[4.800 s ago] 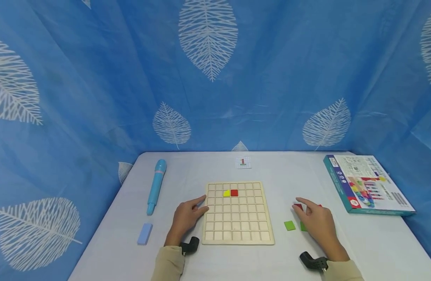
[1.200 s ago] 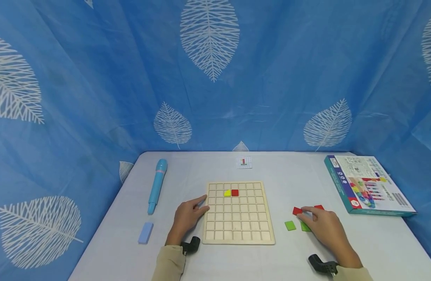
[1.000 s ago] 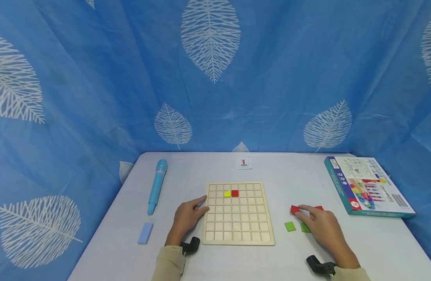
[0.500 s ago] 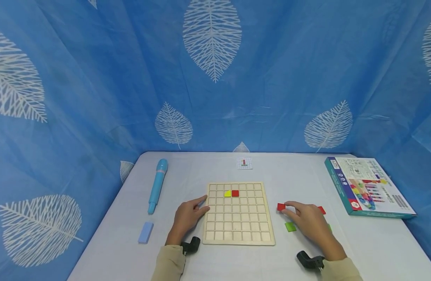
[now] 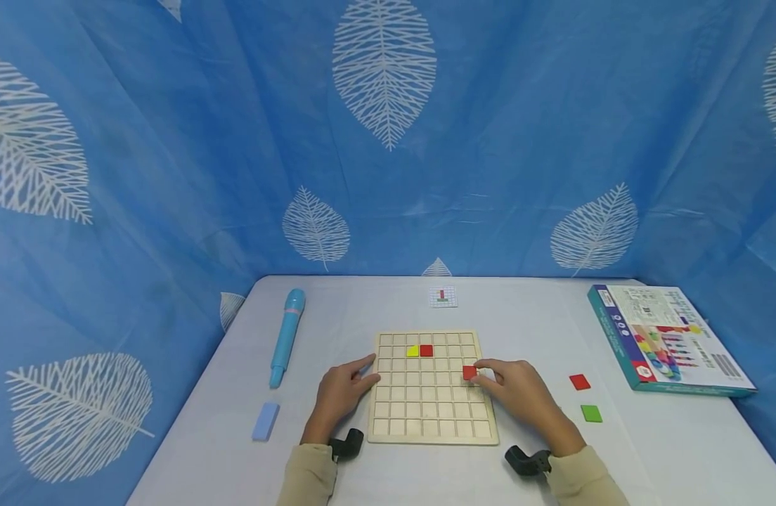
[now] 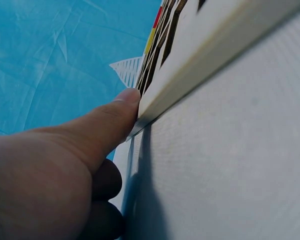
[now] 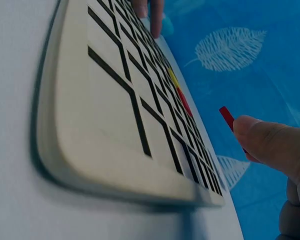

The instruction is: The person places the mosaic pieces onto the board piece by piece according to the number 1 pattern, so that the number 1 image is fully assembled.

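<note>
I'm pinching a red tile [image 5: 469,372] in my right hand [image 5: 517,393] above the board [image 5: 426,414], left hand [image 5: 340,393] spread against its edge; next I judge it needs lowering squarely into a cell.

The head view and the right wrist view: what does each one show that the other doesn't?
Only the head view shows the blue pen, the box, the loose red tile and green tile on the table. Only the right wrist view shows the held red tile raised edge-on above the board. Both show the wooden grid board and the right hand pinching that tile.
</note>
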`<state>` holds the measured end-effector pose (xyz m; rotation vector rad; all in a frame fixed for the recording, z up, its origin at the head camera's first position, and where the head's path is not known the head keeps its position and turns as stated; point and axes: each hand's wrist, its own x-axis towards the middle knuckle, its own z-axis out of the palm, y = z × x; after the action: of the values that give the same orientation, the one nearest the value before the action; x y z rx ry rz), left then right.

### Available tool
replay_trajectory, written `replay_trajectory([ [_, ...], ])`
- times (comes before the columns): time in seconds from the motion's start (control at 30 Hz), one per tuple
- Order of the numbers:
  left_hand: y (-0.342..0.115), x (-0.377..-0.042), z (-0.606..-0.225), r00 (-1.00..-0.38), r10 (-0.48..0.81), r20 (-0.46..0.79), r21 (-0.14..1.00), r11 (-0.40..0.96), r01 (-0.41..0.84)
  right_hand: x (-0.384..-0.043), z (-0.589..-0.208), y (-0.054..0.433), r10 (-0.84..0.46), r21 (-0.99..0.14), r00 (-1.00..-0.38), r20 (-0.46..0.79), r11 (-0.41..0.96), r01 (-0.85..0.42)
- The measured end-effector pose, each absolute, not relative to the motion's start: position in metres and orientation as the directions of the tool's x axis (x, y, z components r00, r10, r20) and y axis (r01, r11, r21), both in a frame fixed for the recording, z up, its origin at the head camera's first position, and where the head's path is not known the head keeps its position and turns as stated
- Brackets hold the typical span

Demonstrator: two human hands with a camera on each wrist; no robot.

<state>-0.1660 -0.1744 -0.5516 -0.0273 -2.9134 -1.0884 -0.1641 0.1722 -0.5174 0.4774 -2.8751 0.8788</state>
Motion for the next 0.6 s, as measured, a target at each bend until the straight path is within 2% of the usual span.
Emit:
replay_trajectory([
  [0.6, -0.173, -0.166, -0.55, -0.999, 0.006, 0.035, 0.651, 0.758, 0.027, -0.19, -0.533, 0.128, -0.374, -0.551, -0.891, 0.258, 0.701, -0.453],
])
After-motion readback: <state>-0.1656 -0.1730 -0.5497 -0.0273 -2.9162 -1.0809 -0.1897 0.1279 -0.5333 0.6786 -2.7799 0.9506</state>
